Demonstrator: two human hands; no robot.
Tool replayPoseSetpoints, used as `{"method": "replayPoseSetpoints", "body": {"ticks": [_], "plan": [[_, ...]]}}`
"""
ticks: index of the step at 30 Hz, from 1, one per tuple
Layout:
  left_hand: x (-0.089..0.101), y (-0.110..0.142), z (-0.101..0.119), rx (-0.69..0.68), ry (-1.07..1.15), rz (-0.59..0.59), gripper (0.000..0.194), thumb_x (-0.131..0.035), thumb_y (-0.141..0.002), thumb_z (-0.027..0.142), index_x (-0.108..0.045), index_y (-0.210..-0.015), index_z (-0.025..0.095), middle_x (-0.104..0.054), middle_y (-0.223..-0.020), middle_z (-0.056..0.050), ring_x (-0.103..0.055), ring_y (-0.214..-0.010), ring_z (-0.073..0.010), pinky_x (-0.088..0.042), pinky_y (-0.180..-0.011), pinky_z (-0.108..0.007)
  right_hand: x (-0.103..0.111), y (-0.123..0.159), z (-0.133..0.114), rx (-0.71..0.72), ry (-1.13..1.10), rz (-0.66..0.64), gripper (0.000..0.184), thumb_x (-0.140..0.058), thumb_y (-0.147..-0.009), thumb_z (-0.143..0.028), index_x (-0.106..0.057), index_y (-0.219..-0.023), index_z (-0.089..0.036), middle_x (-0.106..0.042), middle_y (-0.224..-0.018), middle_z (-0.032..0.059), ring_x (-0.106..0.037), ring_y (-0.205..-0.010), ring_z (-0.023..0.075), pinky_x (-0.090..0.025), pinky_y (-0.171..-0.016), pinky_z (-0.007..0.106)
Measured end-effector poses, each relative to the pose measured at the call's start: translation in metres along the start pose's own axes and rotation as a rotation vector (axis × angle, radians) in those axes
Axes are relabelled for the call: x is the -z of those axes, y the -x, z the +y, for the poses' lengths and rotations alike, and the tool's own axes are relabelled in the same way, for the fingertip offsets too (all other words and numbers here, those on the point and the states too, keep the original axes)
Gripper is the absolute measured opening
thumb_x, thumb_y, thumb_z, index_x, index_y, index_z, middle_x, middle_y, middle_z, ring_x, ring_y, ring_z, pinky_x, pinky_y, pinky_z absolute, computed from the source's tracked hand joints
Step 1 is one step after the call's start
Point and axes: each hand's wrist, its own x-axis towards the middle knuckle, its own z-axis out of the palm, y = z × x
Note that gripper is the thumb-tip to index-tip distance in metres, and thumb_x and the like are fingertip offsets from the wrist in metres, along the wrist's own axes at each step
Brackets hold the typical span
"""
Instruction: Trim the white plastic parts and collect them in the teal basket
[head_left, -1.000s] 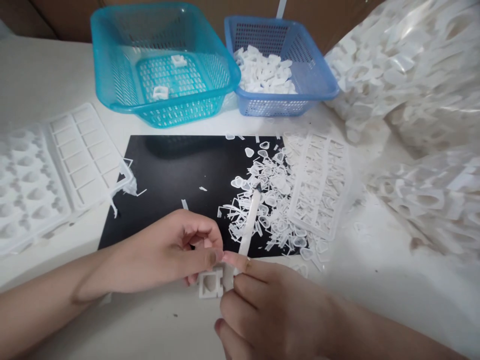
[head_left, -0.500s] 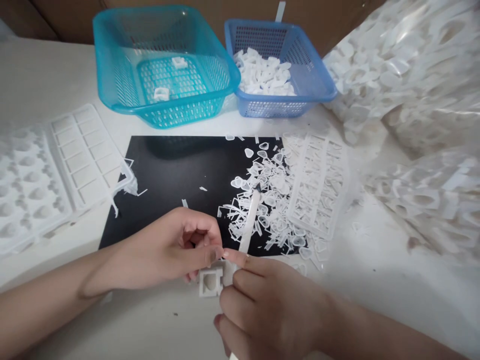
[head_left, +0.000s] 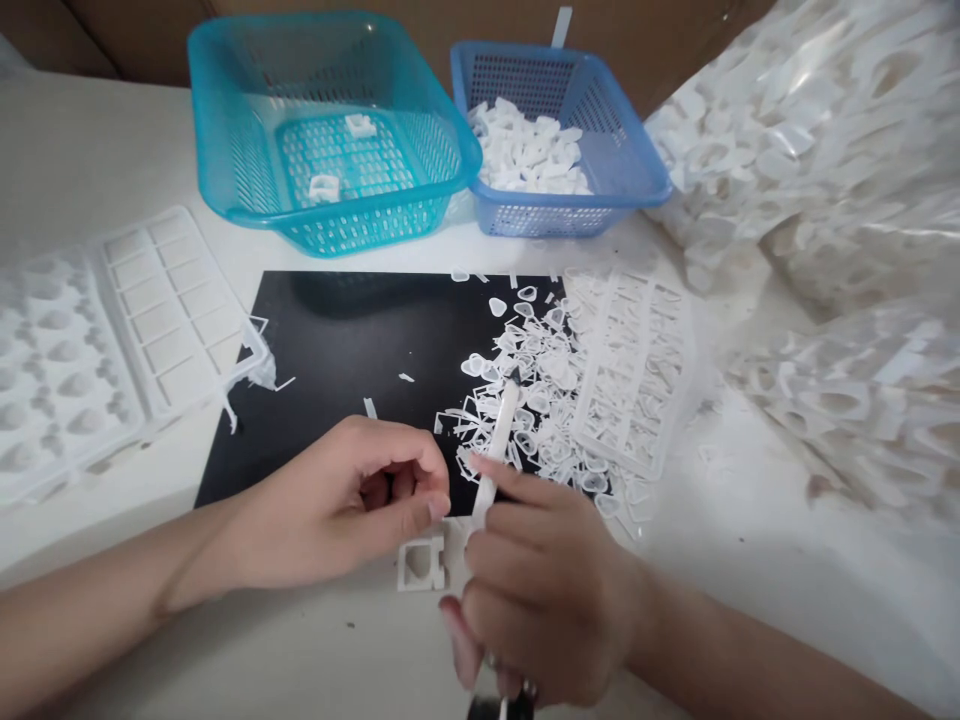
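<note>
My left hand [head_left: 367, 500] is curled over the front edge of the black mat [head_left: 330, 340], thumb against the bent forefinger; anything in this pinch is too small or hidden to name. My right hand [head_left: 547, 580] is closed around a tool with a black and metal end [head_left: 504, 703], most of it hidden by the fingers. Its forefinger stretches over a slim white stick with a dark tip [head_left: 501, 425]. A white square plastic piece with a rounded opening [head_left: 420, 563] lies on the table between my hands.
Thin white offcuts [head_left: 536, 400] heap on the mat's right side beside a white frame [head_left: 630, 380]. White moulded sheets [head_left: 82, 340] lie left. Behind stand a teal basket [head_left: 375, 220] with two pieces and a blue basket [head_left: 555, 212] of white parts. Plastic bags [head_left: 825, 170] bulge at right.
My right hand has moved away from my left fingertips, to the right, and its forefinger now lies over the white stick. The black and metal tool end has come into view.
</note>
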Motion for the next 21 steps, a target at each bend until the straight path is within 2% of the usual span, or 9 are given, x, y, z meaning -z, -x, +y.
{"method": "replayPoseSetpoints", "body": {"ticks": [2, 3, 5, 7, 9, 11, 13, 17, 21], "plan": [[0.001, 0.003, -0.001, -0.144, -0.125, 0.029, 0.006, -0.058, -0.084, 0.021, -0.058, -0.079, 0.018, -0.054, -0.067, 0.003, -0.041, -0.052, -0.0084, -0.033, -0.047, -0.020, 0.006, -0.002, 0.006, -0.195, -0.030, 0.143, 0.030, -0.052, -0.075, -0.011, -0.036, -0.052, -0.021, -0.031, -0.052, -0.0062, -0.021, -0.047, 0.0105, -0.050, -0.076, 0.029], [0.002, 0.004, -0.002, -0.230, -0.195, 0.019, 0.007, -0.063, -0.079, 0.022, -0.058, -0.082, 0.018, -0.055, -0.070, 0.002, -0.043, -0.055, -0.0094, -0.034, -0.049, -0.021, 0.009, -0.003, 0.009, -0.289, -0.030, 0.198, 0.031, -0.053, -0.076, -0.011, -0.034, -0.054, -0.022, -0.029, -0.052, -0.0063, -0.022, -0.047, 0.0099, -0.048, -0.065, 0.027], [0.003, 0.005, -0.005, -0.393, -0.393, -0.015, 0.025, -0.071, -0.072, 0.030, -0.058, -0.090, 0.017, -0.058, -0.077, -0.001, -0.049, -0.061, -0.0133, -0.037, -0.054, -0.025, 0.012, -0.006, 0.014, -0.420, -0.019, 0.256, 0.029, -0.054, -0.077, -0.013, -0.034, -0.059, -0.022, -0.031, -0.052, -0.0059, -0.027, -0.047, 0.0091, -0.036, -0.049, 0.024], [0.003, 0.005, -0.007, -0.486, -0.614, -0.036, 0.032, -0.072, -0.070, 0.036, -0.059, -0.091, 0.017, -0.060, -0.080, -0.003, -0.052, -0.066, -0.0175, -0.038, -0.057, -0.028, 0.012, -0.008, 0.018, -0.495, -0.015, 0.270, 0.023, -0.054, -0.077, -0.016, -0.037, -0.063, -0.022, -0.035, -0.053, -0.0057, -0.029, -0.046, 0.0080, -0.026, -0.043, 0.023], [0.002, 0.004, -0.008, -0.509, -0.745, -0.035, 0.021, -0.068, -0.074, 0.031, -0.059, -0.088, 0.018, -0.061, -0.078, -0.003, -0.053, -0.065, -0.0188, -0.037, -0.058, -0.029, 0.010, -0.009, 0.020, -0.557, -0.015, 0.268, 0.017, -0.054, -0.075, -0.018, -0.040, -0.065, -0.021, -0.039, -0.055, -0.0057, -0.030, -0.046, 0.0069, -0.026, -0.043, 0.022], [0.000, 0.004, -0.009, -0.509, -0.731, -0.016, 0.014, -0.064, -0.073, 0.020, -0.060, -0.086, 0.019, -0.061, -0.077, -0.003, -0.053, -0.066, -0.0179, -0.039, -0.059, -0.029, 0.008, -0.009, 0.021, -0.593, -0.029, 0.258, 0.014, -0.053, -0.075, -0.018, -0.043, -0.066, -0.020, -0.042, -0.056, -0.0057, -0.032, -0.046, 0.0060, -0.029, -0.044, 0.020], [0.000, 0.004, -0.010, -0.508, -0.625, 0.048, 0.018, -0.063, -0.071, 0.015, -0.059, -0.089, 0.018, -0.062, -0.080, -0.003, -0.055, -0.069, -0.0169, -0.041, -0.062, -0.027, 0.008, -0.010, 0.020, -0.601, -0.074, 0.250, 0.012, -0.054, -0.077, -0.018, -0.046, -0.068, -0.019, -0.044, -0.057, -0.0056, -0.034, -0.046, 0.0054, -0.031, -0.044, 0.018], [-0.001, 0.006, -0.011, -0.436, -0.415, 0.270, 0.023, -0.066, -0.076, 0.017, -0.057, -0.097, 0.017, -0.063, -0.084, -0.002, -0.056, -0.069, -0.0134, -0.044, -0.063, -0.023, 0.010, -0.011, 0.017, -0.590, -0.224, 0.243, 0.006, -0.057, -0.081, -0.019, -0.056, -0.075, -0.017, -0.042, -0.056, -0.0072, -0.033, -0.044, 0.0042, -0.029, -0.041, 0.016], [-0.003, 0.007, -0.010, -0.408, -0.370, 0.364, 0.017, -0.067, -0.080, 0.021, -0.061, -0.095, 0.017, -0.059, -0.071, 0.001, -0.053, -0.061, -0.0114, -0.042, -0.056, -0.021, 0.010, -0.012, 0.013, -0.580, -0.370, 0.168, 0.003, -0.059, -0.081, -0.019, -0.061, -0.079, -0.017, -0.038, -0.053, -0.0088, -0.031, -0.041, 0.0036, -0.026, -0.038, 0.015]]}}
